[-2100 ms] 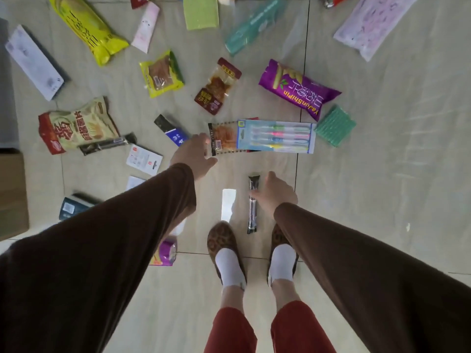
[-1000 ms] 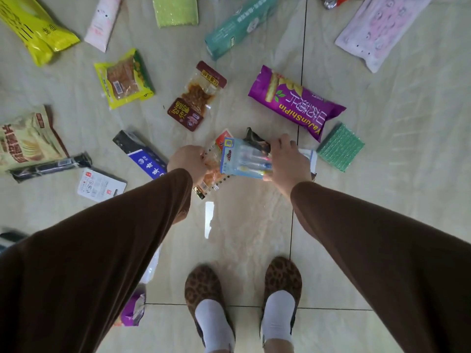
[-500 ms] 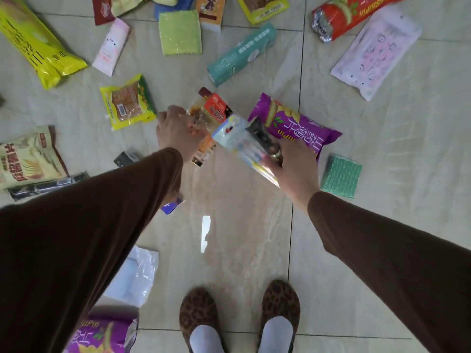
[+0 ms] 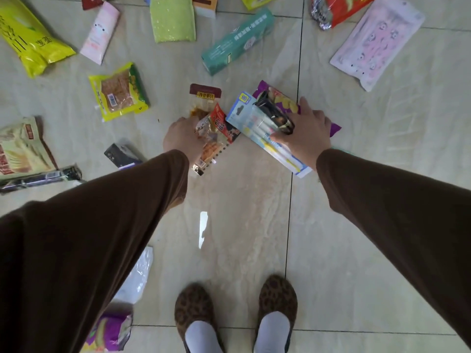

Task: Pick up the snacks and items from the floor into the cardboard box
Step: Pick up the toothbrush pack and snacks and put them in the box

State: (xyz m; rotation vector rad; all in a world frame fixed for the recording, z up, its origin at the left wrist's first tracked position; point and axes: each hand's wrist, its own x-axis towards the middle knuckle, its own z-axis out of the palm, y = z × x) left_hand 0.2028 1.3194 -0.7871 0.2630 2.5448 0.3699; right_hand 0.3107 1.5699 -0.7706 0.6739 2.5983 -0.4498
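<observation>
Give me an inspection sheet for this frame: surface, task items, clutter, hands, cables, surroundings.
Surface: glossy beige tiled floor, dark grout lines.
Job's things: blue carded toothbrush pack and thin dark snack stick in the right hand; red-orange snack packet in the left. Cardboard box not in view.
Clutter: yellow square snack pouch, teal long carton, green scrub sponge, purple chip bag under the right hand.
Grippers: left hand grips its packet; right hand grips pack and stick.
Cables: nothing seen.
Surroundings: leopard-print slippers.
</observation>
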